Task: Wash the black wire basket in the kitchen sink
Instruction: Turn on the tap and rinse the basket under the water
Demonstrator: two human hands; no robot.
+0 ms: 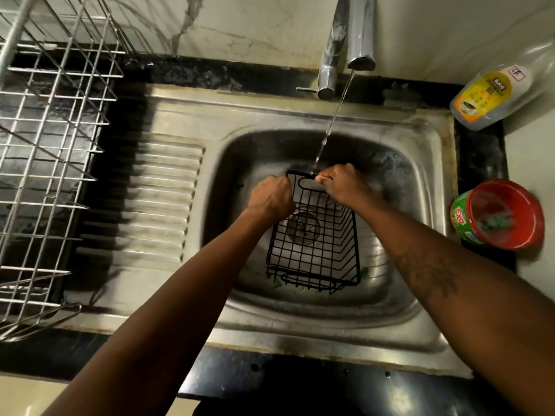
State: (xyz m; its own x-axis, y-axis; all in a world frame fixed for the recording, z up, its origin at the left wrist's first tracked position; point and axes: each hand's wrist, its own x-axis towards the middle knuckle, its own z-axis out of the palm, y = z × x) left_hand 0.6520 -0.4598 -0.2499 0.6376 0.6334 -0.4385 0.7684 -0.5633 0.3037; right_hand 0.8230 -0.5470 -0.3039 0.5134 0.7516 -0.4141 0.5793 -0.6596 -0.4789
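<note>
A black wire basket is held tilted inside the steel sink bowl, its far rim raised under the water. My left hand is closed on the basket's upper left rim. My right hand grips the top right rim with wet fingers. A thin stream of water runs from the chrome tap and lands on the basket's top edge between my hands. The sink drain shows through the basket's mesh.
A steel wire dish rack stands on the left counter beside the ribbed drainboard. At the right stand a yellow-labelled dish gel bottle and a red soap tub with a green scrubber. Green scraps lie on the sink floor.
</note>
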